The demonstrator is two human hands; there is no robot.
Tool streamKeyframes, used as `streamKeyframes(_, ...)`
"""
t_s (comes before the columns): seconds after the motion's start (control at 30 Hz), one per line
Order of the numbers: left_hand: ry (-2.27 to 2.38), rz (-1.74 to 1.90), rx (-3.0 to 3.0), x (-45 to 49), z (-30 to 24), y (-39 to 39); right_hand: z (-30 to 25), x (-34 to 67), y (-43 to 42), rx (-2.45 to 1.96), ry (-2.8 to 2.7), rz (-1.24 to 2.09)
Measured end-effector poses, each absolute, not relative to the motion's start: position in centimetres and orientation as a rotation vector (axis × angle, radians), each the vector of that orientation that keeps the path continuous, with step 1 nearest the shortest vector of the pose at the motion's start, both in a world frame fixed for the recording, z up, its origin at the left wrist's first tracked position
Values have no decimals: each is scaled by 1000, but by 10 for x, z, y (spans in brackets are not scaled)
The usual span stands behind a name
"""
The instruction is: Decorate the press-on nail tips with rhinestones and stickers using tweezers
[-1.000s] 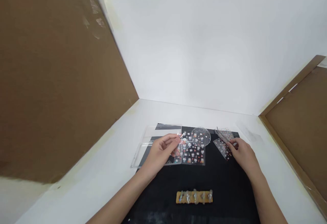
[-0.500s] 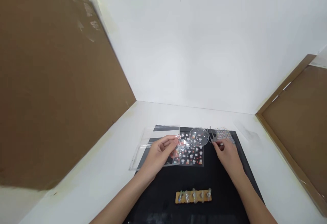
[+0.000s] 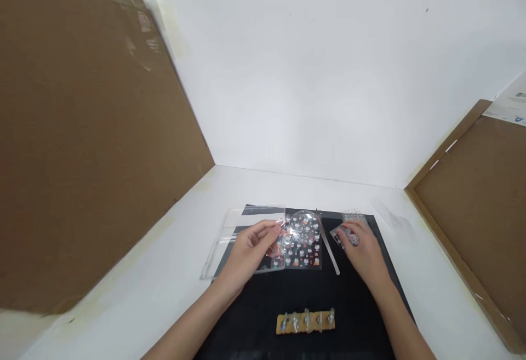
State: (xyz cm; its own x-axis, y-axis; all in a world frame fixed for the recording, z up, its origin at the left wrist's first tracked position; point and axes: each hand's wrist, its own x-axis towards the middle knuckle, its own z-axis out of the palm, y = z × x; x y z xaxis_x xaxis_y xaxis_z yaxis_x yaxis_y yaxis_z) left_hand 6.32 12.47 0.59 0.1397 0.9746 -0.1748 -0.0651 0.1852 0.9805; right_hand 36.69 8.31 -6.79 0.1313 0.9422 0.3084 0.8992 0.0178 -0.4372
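Observation:
My left hand (image 3: 249,247) pinches the edge of a clear plastic sheet (image 3: 275,253), which lies over the left part of a sticker sheet with cartoon cat prints (image 3: 302,253). A round clear disc (image 3: 304,226) rests on top of that sticker sheet, near its far edge. My right hand (image 3: 357,245) has its fingers on a small clear sticker sheet (image 3: 347,234), part of which is hidden under them. A thin clear strip (image 3: 331,250) lies between my hands.
All of this is on a black mat (image 3: 329,294), which sits on a white surface. A clear plastic case (image 3: 226,234) lies at the mat's far left. A cork strip with small clear pieces (image 3: 306,321) is near me. Cardboard panels stand left and right, with a white wall beyond.
The round disc now sits further onto the printed sheet. My right hand has moved left with the small sheet, and the thin strip now shows beside it. The whole view has shifted slightly.

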Motion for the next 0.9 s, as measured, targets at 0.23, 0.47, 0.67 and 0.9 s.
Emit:
streamKeyframes(0.23,1089,1053,1118,63,-13,126,-73,417,77,-2212,-1602,-71)
streamKeyframes(0.47,1123,1015,1077,66,3,125,-74,429,72,-2259,-1731,145)
streamKeyframes(0.67,1154,983,1017,69,13,123,-78,432,76,-2286,-1734,281)
streamKeyframes(0.9,1167,990,1002,70,12,123,-77,432,77,-2305,-1763,242)
